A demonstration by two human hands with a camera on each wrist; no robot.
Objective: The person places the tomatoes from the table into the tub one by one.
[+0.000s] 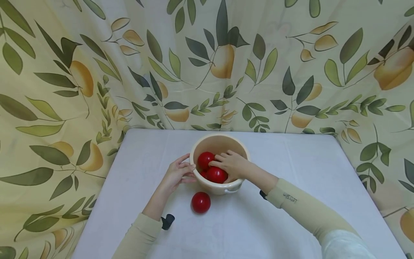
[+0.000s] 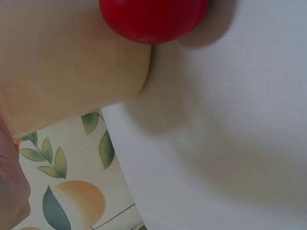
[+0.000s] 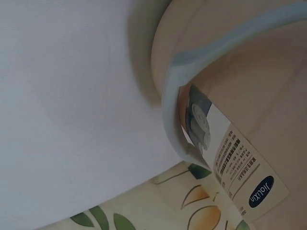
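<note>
A cream bucket (image 1: 220, 188) stands on the white-covered table, with several smooth red balls inside it. My left hand (image 1: 176, 173) holds its left rim; in the left wrist view part of that hand (image 2: 12, 184) shows beside the bucket wall (image 2: 72, 72). Inside the bucket, my right hand (image 1: 233, 165) has its fingers curled over a red ball (image 1: 216, 175). Another red ball (image 1: 206, 160) sits behind it, and one lower down is mostly hidden. Outside, in front of the bucket, a loose red ball (image 1: 201, 202) lies on the cloth. The right hand is out of sight in the right wrist view.
The bucket's pale handle (image 3: 175, 105) hangs on its side next to a printed label (image 3: 244, 172). White cloth (image 1: 275, 230) covers the table, whose far edge meets a curtain (image 1: 200, 104) patterned with leaves and fruit.
</note>
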